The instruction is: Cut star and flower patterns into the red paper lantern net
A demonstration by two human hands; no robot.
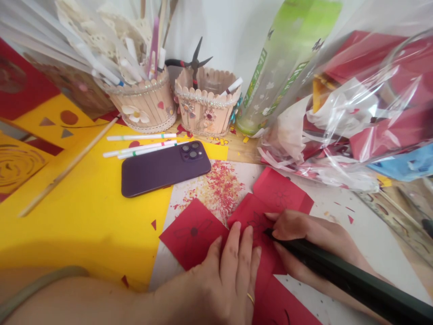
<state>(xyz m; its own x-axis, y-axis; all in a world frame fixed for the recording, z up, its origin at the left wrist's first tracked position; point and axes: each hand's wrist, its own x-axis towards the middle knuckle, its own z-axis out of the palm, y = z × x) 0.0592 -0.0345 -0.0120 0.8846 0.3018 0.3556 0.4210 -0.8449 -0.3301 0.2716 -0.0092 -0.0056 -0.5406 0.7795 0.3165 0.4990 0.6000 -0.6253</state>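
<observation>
Pen (338,267) in right hand (299,222) crosses red paper's (244,208) edge beside open white sheet (361,221).

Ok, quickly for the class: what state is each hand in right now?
Left hand: open, resting on red paper.
Right hand: closed, holding a dark pen-shaped tool.

A plain white wall (228,27) rose along the far side behind the table (244,154), greying softly toward the right of centre. The table's pale wooden top showed in a far strip and again at the right edge. Light fell brightly on the far right, while shadow dimmed the near left.
</observation>
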